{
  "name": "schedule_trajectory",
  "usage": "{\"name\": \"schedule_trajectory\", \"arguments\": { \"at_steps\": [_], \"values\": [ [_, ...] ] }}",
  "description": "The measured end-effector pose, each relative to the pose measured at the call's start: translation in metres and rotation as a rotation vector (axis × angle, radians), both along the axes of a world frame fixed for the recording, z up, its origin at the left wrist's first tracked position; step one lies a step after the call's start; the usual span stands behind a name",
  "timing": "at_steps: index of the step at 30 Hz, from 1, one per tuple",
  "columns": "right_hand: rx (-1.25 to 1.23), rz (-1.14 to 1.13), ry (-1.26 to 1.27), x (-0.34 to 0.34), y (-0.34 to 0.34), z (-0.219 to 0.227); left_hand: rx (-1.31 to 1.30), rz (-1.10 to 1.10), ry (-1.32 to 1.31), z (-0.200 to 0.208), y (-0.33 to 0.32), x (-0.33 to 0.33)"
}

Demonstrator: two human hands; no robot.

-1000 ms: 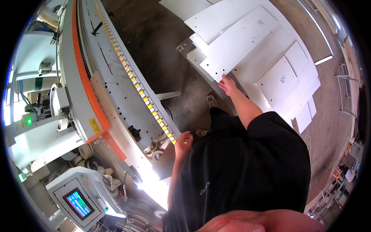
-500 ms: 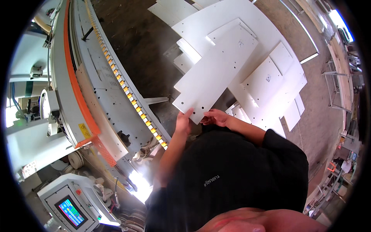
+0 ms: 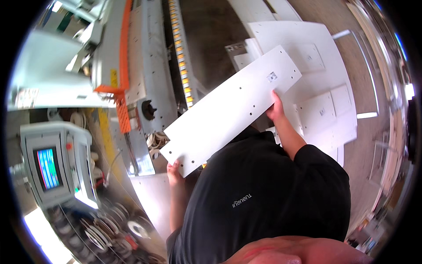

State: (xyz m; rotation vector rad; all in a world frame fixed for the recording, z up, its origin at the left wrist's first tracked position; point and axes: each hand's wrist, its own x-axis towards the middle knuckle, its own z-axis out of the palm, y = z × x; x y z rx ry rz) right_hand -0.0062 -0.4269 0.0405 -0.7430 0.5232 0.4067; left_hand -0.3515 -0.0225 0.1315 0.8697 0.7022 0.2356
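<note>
I hold a long white drilled panel [image 3: 228, 112] slantwise in front of my chest. My left hand [image 3: 174, 169] grips its near lower corner. My right hand [image 3: 276, 108] grips its far long edge close to the upper end. The panel has small holes along it and a little sticker near the top. Its lower end hangs over the front of a grey machine [image 3: 149, 83] with an orange guard and a row of yellow rollers [image 3: 181, 57].
A stack of more white panels [image 3: 321, 88] lies on the floor to the right. At the left stands a control box with a lit screen [image 3: 48, 169]. Spools and discs [image 3: 114, 229] sit at the lower left.
Earlier my right hand reached to the panel stack while my left rested on the machine. Both hands then took up one panel, and it has swung left toward the machine.
</note>
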Motion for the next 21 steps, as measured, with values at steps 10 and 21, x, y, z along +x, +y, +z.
{"name": "schedule_trajectory", "arguments": {
  "at_steps": [10, 21],
  "values": [
    [-0.005, 0.683, 0.013, -0.075, 0.226, 0.008, 0.422, 0.652, 0.682, -0.049, -0.018, -0.226],
    [0.005, 1.361, 0.004, -0.191, 0.406, 0.003, 0.964, 0.647, 1.542, -0.09, -0.078, -0.406]
  ]
}}
